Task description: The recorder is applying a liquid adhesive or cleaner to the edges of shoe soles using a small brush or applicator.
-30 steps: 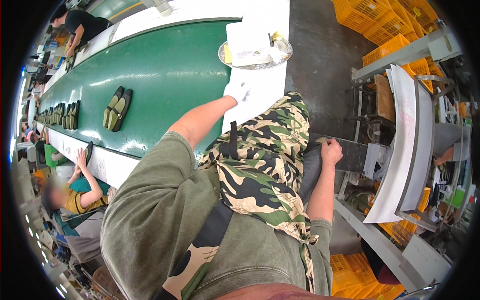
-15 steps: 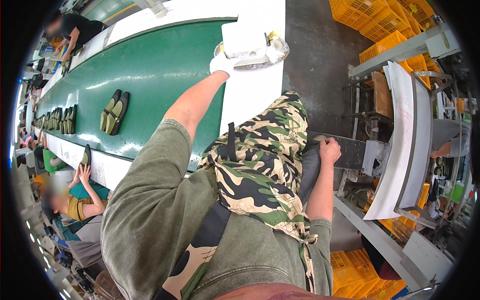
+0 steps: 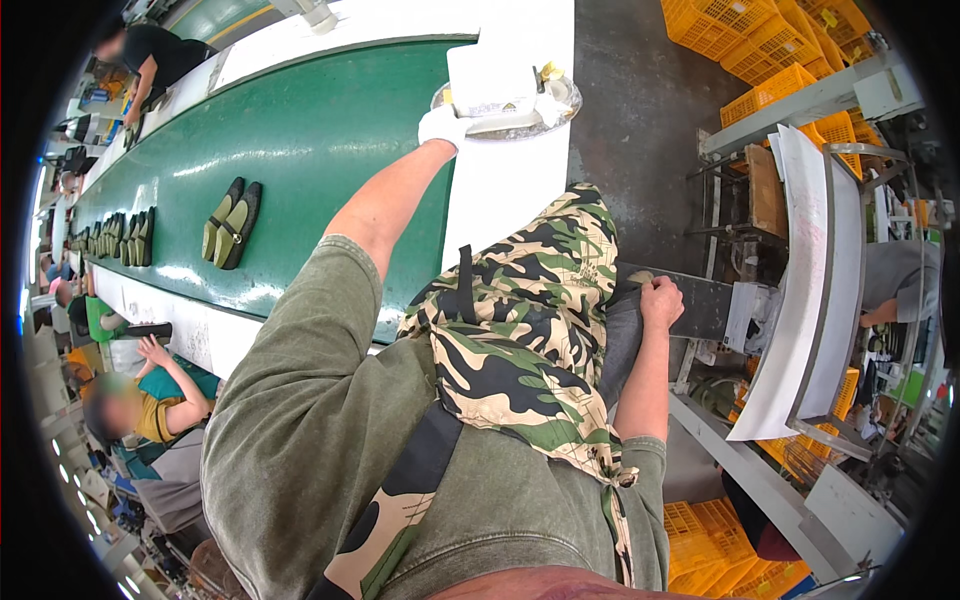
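Note:
My left hand [image 3: 441,128], in a white glove, reaches forward over the green conveyor belt [image 3: 330,130] to the left end of a white box-like thing [image 3: 490,80]. That thing lies on a clear-rimmed tray [image 3: 570,98] with crumpled white and yellow bits. The glove's fingers are not clearly seen. Bare and closed, my right hand [image 3: 661,303] is low beside my right thigh. A small olive-beige piece [image 3: 640,277] shows at its fingertips, too small to name. A pair of olive and black shoes [image 3: 231,224] lies on the belt, left of my left arm.
More shoes [image 3: 130,238] stand in a row farther along the belt. A person [image 3: 165,400] holds a dark shoe [image 3: 150,330] at the left edge; another person [image 3: 155,60] bends over the far side. Yellow crates [image 3: 730,40] and a metal-framed white panel [image 3: 810,280] are on the right.
The person at the left has turned the shoe from upright to lying flat. The pair on the belt has shifted very slightly right. My hands stay nearly where they were.

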Motion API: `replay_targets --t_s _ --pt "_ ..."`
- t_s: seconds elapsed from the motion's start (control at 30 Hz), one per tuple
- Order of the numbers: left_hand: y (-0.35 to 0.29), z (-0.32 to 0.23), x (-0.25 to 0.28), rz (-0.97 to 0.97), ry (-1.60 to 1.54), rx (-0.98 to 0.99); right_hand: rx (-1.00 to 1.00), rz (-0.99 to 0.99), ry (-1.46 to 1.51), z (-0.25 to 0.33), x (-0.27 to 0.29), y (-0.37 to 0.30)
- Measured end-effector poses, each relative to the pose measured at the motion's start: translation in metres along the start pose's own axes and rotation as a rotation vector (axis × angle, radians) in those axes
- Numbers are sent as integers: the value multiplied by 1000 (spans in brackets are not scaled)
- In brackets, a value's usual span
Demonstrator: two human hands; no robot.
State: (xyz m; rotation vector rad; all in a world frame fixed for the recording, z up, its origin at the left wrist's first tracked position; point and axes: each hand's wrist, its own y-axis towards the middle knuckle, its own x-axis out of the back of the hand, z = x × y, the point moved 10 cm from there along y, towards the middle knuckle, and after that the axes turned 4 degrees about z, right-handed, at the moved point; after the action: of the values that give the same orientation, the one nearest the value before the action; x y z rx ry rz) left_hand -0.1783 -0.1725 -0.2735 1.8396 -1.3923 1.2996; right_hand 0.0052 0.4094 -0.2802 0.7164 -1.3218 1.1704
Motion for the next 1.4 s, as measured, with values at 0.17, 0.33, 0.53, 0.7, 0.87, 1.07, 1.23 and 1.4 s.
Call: replay_targets --t_s 0.17,0.33,0.53,0.7,0.87,1.07,1.23,1.4 --pt "-3 1 5 -10 2 -65 -6 9 -5 0 0 1" --pt "-15 -24 14 78 -4 -139 -19 3 -22 -1 1 0" --pt "-13 -28 22 160 -42 -47 -28 12 -20 -4 0 -2" --pt "3 -5 15 136 151 -49 -11 16 -6 2 1 1" --pt "-11 -38 23 148 86 -105 -23 2 5 -5 -1 -1" --pt "-13 -60 52 61 -66 -156 8 -52 12 -1 3 -1" --pt "-14 -65 47 113 -64 -146 15 -70 14 0 6 -4" --pt "-16 -61 62 -76 -170 -231 25 -84 24 3 9 -4"
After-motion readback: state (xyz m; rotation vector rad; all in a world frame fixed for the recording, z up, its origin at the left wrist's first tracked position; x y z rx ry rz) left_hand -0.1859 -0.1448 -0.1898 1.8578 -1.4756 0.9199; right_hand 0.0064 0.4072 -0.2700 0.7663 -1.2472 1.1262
